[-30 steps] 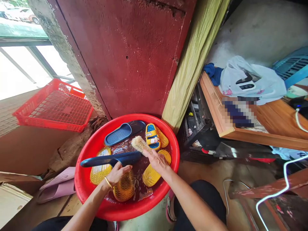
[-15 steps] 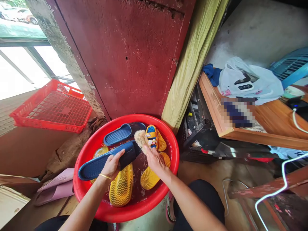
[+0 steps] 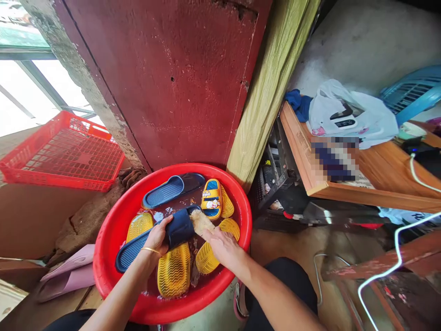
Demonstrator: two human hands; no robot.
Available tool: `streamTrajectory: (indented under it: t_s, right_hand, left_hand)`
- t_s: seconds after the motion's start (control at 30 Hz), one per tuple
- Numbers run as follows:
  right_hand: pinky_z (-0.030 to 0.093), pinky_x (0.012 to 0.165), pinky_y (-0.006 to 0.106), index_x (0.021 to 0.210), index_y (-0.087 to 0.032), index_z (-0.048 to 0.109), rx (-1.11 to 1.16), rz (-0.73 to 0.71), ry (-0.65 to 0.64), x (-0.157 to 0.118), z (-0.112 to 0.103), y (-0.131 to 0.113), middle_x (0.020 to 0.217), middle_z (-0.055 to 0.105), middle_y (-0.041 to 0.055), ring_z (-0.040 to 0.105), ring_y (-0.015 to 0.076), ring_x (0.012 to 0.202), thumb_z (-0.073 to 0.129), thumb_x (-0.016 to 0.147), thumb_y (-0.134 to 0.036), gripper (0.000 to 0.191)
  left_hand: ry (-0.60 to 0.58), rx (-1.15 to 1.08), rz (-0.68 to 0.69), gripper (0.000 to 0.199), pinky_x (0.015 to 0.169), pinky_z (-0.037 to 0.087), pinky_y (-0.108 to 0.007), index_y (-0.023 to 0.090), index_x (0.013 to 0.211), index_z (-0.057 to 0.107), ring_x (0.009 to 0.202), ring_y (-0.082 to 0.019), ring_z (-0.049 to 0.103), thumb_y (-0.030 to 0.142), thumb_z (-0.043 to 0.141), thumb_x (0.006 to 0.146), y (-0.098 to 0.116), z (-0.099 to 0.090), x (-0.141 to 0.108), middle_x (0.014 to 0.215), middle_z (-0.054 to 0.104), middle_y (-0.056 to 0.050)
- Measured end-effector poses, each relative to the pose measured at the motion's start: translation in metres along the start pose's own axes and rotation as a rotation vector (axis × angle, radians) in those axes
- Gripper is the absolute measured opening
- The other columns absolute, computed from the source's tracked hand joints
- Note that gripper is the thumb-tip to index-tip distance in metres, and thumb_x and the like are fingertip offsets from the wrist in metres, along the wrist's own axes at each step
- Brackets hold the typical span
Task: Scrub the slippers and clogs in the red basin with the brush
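My left hand grips a dark blue slipper by its side, holding it aslant over the red basin. My right hand is closed on a scrubbing brush with pale bristles, which touches the toe end of that slipper. Another blue slipper lies in the water at the back of the basin. Around them are a small yellow and blue slipper with a cartoon print and several yellow slippers, among them a sole-up one below my left hand.
A red plastic crate stands at the left, with pink slippers on the floor below it. Behind the basin is a dark red door. At the right, a wooden desk carries a white plastic bag; a white cable hangs down.
The held slipper has come down lower in the basin and turned a little. The brush has moved down from beside the small slipper to the held slipper's toe end. The view has shifted slightly.
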State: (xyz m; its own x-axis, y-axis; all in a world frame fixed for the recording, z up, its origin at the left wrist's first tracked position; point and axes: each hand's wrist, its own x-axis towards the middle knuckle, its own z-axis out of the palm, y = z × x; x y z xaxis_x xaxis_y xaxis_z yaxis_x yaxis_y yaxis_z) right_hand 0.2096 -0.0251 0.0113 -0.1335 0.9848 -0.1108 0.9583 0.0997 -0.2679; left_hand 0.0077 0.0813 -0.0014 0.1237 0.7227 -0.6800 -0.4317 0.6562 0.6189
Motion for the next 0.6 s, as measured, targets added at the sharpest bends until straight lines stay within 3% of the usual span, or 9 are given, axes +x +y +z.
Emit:
streamTrajectory:
  t_s: [0.2,0.33,0.4,0.5,0.6]
  right_hand:
    - [0.055,0.083,0.04,0.156,-0.033,0.046,-0.008,0.079,0.053,0.04,-0.009,-0.008,0.123,0.067,0.0156,0.071,0.0244,0.091,0.038,0.095,-0.006,0.067]
    - [0.055,0.089,0.041,0.161,-0.027,0.04,0.115,0.165,0.159,0.042,-0.016,-0.001,0.132,0.064,0.0176,0.07,0.0286,0.104,0.036,0.102,-0.017,0.06]
    - [0.054,0.094,0.038,0.161,-0.025,0.039,0.154,0.127,0.216,0.038,-0.018,0.001,0.137,0.063,0.0159,0.067,0.0277,0.112,0.036,0.104,-0.022,0.057]
    - [0.054,0.096,0.034,0.16,-0.026,0.041,0.172,0.01,0.235,0.034,-0.018,-0.003,0.128,0.067,0.0111,0.067,0.0237,0.109,0.044,0.103,-0.025,0.057]
    - [0.054,0.096,0.032,0.159,-0.028,0.044,0.178,-0.035,0.234,0.03,-0.015,-0.011,0.124,0.07,0.0087,0.068,0.022,0.106,0.05,0.1,-0.024,0.059]
  left_hand:
    - [-0.034,-0.076,-0.004,0.024,0.078,0.067,-0.043,0.014,0.107,0.074,0.08,-0.028,0.08,0.026,0.058,0.095,0.004,0.007,-0.017,0.078,0.081,-0.01]
    - [-0.047,-0.298,0.199,0.034,0.086,0.064,-0.037,0.019,0.116,0.073,0.095,-0.025,0.079,0.034,0.046,0.103,0.022,0.015,-0.022,0.085,0.082,-0.007]
    - [-0.095,-0.382,0.293,0.037,0.09,0.063,-0.038,0.02,0.12,0.072,0.102,-0.025,0.077,0.037,0.045,0.103,0.032,0.018,-0.024,0.094,0.083,-0.008]
    - [-0.2,-0.431,0.317,0.036,0.093,0.061,-0.04,0.017,0.122,0.072,0.106,-0.027,0.075,0.032,0.051,0.097,0.041,0.018,-0.024,0.103,0.081,-0.011]
    - [-0.125,-0.301,0.315,0.029,0.087,0.06,-0.036,0.018,0.112,0.073,0.094,-0.024,0.075,0.023,0.058,0.088,0.038,0.015,-0.015,0.095,0.079,-0.009]
